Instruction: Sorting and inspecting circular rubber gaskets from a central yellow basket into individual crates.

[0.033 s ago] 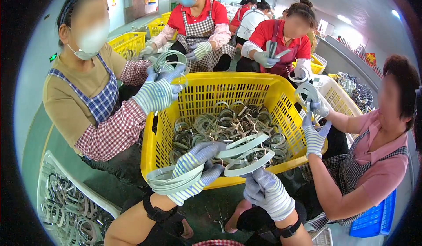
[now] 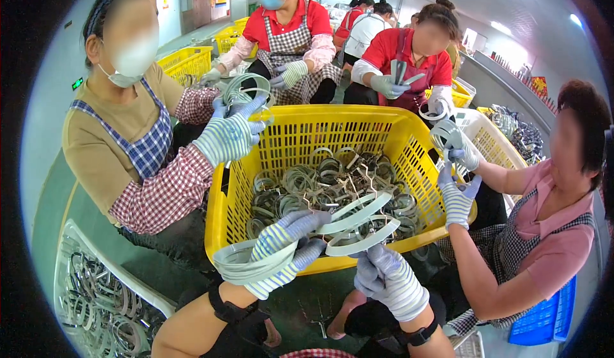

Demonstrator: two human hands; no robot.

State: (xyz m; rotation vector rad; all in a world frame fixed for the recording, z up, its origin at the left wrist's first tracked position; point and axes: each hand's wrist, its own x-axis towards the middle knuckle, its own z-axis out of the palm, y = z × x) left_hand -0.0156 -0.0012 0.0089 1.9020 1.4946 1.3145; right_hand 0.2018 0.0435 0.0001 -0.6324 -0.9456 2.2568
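Both my hands wear striped blue-and-white gloves with grey fingers. My left hand (image 2: 281,249) has a bunch of pale grey-green curved bands (image 2: 236,265) looped over it, and its closed fingertips hold the left ends of two more. Of these, the upper band (image 2: 357,214) slants up to the right; the lower band (image 2: 368,245) curves beneath it. My right hand (image 2: 396,284) pinches the lower band from below. Thin bent wires stick out near them. Under the bands, the yellow slotted basket (image 2: 377,112) holds a heap of similar ringed bands (image 2: 326,179).
A person at left (image 2: 153,147) and one at right (image 2: 537,230) hold bands over the basket's sides. Two people in red work beyond it. A white crate (image 2: 118,262) of bands stands at lower left, a blue crate (image 2: 543,316) at lower right.
The upper band slants slightly more steeply, its left end a little lower. The right-hand person's bands have turned slightly. My hands stay in almost the same place.
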